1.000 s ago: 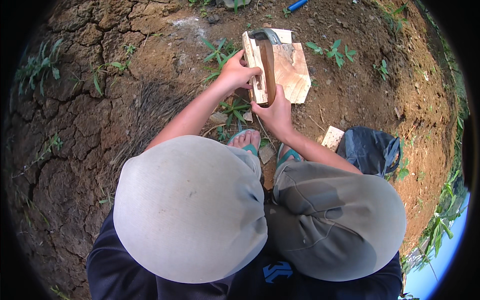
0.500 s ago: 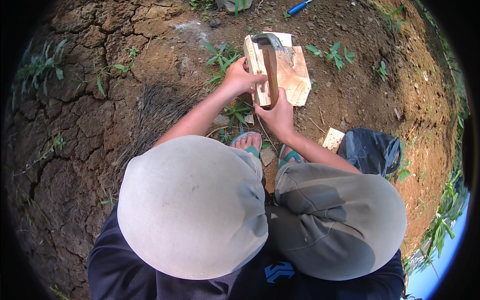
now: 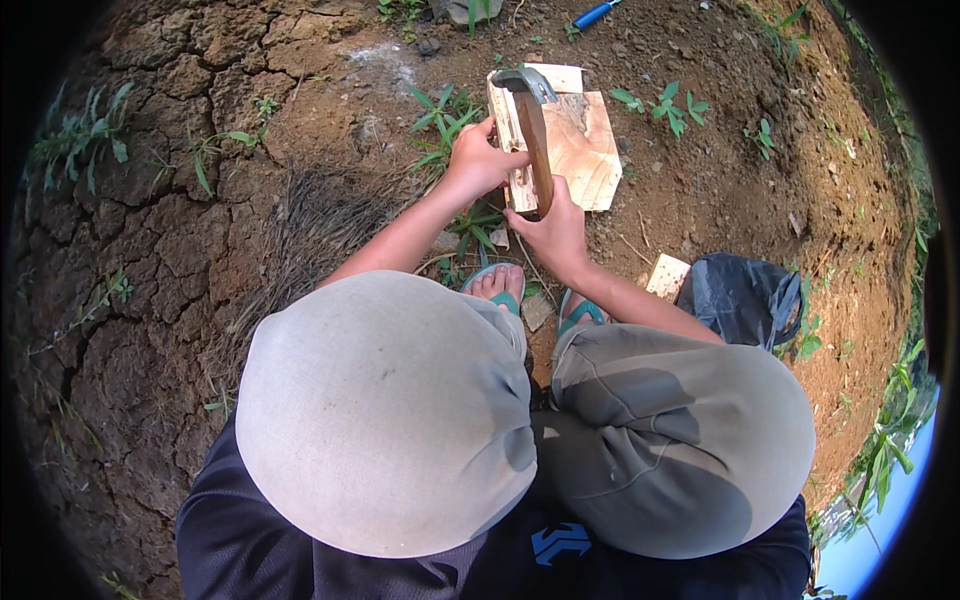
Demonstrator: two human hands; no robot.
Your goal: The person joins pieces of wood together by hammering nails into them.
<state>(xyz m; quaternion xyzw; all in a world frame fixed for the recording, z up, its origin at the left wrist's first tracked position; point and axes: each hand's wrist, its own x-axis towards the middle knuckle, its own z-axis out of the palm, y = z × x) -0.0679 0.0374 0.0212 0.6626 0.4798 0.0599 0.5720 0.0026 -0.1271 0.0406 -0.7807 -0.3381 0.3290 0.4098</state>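
My right hand (image 3: 558,232) is wrapped round the lower end of a claw hammer's wooden handle. The hammer (image 3: 534,140) lies lengthwise over a pale wooden piece (image 3: 508,120), its metal head near the far end. My left hand (image 3: 480,160) grips that piece from its left side, thumb on top near the handle. A slot or groove runs along the piece's upper face, partly hidden by the hammer. Beneath and to the right rests a flat, angular wooden board (image 3: 590,150). Whether the two wooden parts are joined, I cannot tell.
A black plastic bag (image 3: 738,300) lies at the right beside a small wood offcut (image 3: 667,276). Farther off are a blue-handled tool (image 3: 594,14) and a grey stone (image 3: 466,10). Weeds (image 3: 670,108) grow from the cracked soil. My sandalled feet (image 3: 497,287) stand close below the wood.
The hammer head has shifted slightly left, toward the wooden piece's far end. Both hands keep their grips, almost in the same place.
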